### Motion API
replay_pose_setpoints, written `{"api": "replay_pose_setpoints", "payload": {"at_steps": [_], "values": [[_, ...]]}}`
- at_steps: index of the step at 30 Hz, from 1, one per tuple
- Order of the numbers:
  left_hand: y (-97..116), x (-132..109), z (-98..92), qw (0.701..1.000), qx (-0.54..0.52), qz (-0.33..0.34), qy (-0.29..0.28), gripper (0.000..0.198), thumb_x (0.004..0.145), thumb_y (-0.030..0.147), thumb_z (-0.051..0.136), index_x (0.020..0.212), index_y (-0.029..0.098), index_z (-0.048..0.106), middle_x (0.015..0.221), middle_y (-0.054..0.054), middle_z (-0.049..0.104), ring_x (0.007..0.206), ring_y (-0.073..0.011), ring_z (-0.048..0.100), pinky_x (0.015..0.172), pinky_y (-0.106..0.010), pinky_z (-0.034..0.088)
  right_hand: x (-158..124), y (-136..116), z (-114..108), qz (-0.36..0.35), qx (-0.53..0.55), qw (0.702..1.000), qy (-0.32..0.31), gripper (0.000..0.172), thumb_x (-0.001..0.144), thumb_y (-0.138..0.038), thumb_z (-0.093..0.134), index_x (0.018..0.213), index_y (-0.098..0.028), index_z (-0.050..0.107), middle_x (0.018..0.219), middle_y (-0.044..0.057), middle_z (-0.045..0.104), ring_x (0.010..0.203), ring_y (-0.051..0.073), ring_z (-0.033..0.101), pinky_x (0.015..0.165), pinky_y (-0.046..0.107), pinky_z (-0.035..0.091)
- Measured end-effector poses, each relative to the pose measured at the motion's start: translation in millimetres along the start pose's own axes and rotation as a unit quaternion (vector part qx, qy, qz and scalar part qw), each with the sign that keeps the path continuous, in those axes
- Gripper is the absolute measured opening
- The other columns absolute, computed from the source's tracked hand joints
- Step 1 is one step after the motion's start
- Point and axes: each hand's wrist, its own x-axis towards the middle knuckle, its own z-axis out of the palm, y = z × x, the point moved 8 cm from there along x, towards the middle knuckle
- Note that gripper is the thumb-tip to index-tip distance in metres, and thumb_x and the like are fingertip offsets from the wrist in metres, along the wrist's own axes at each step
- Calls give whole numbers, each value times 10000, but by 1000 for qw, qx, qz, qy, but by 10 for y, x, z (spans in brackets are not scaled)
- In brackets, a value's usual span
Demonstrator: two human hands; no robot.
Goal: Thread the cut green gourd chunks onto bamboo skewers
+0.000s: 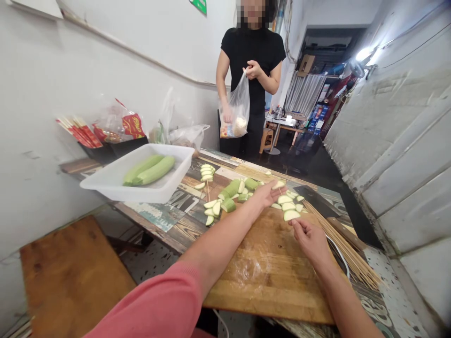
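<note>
My right hand (310, 238) is closed in a pinch at the near end of a skewer of zucchini slices (288, 205), held above the cutting board (260, 263). A short length of thin stick shows beyond these slices. At its far end my left hand (269, 193) reaches in palm up, a single zucchini slice (279, 184) between thumb and fingers. Cut zucchini chunks (230, 188) and loose slices lie behind the board. To their left, a loaded skewer (207, 172) lies among more slices (212, 209).
A white plastic tub (165, 188) holds whole zucchinis (155, 171). Bamboo skewers (347, 249) lie right of the board, beside a cleaver (317, 202) with a wooden handle. Across the table stands a person (252, 61) holding a clear plastic bag (237, 112). A wooden stool (73, 277) is lower left.
</note>
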Motion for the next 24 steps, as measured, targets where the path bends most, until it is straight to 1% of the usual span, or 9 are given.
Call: {"api": "replay_pose_setpoints", "payload": {"at_steps": [3, 6, 10, 13, 17, 19, 22, 24], "values": [[-1, 4, -19, 1000, -3, 2, 11, 120, 794, 196, 591, 827, 102, 524, 814, -156, 665, 739, -198, 667, 673, -280, 537, -7, 0, 1, -11, -21, 1000, 9, 358, 787, -432, 434, 747, -160, 664, 551, 29, 601, 498, 152, 500, 491, 246, 345], [-26, 27, -47, 1000, 2, 1, 27, 113, 800, 166, 576, 867, 91, 523, 821, -161, 665, 725, -196, 667, 665, -284, 540, -21, 35, 12, -13, -74, 997, 19, 347, 803, -420, 423, 756, -177, 665, 591, 41, 627, 529, 164, 530, 521, 254, 349], [-85, 55, -66, 999, 21, -11, 37, 157, 815, 179, 556, 925, 72, 524, 840, -168, 667, 692, -182, 665, 648, -272, 539, -30, 54, 14, -14, -110, 993, 27, 344, 813, -403, 405, 761, -184, 664, 614, 54, 640, 554, 178, 544, 536, 261, 342], [-105, 65, -60, 999, 24, -11, 34, 155, 816, 184, 555, 923, 75, 530, 835, -163, 667, 673, -177, 663, 649, -268, 534, -19, 57, 8, -6, -103, 994, 23, 351, 803, -402, 403, 766, -178, 670, 608, 59, 642, 548, 183, 545, 530, 264, 339], [-123, 61, -55, 999, 28, -12, 31, 114, 810, 168, 559, 890, 89, 536, 793, -137, 665, 652, -172, 662, 651, -263, 527, -5, 57, 5, 1, -52, 999, 13, 355, 784, -401, 416, 770, -161, 677, 639, 66, 662, 555, 183, 555, 531, 266, 354], [-134, 48, -53, 999, 28, -11, 34, 95, 801, 152, 568, 872, 98, 537, 769, -115, 662, 645, -172, 660, 645, -264, 525, -5, 56, 6, 2, -37, 999, 10, 359, 784, -407, 422, 769, -158, 680, 623, 58, 657, 547, 180, 550, 530, 266, 357], [-174, 23, -32, 999, 30, -13, 36, 48, 802, 136, 558, 834, 106, 538, 718, -83, 651, 628, -168, 652, 619, -270, 523, -4, 65, 8, 6, -40, 999, 9, 366, 788, -415, 423, 774, -160, 685, 578, 44, 636, 525, 176, 535, 517, 265, 349], [-235, 8, -4, 998, 46, -24, 38, 35, 804, 140, 551, 800, 105, 552, 690, -76, 642, 600, -162, 637, 594, -270, 519, 3, 73, 5, 7, -43, 999, 11, 369, 787, -418, 422, 777, -161, 686, 587, 46, 639, 532, 180, 541, 516, 267, 349]]}}
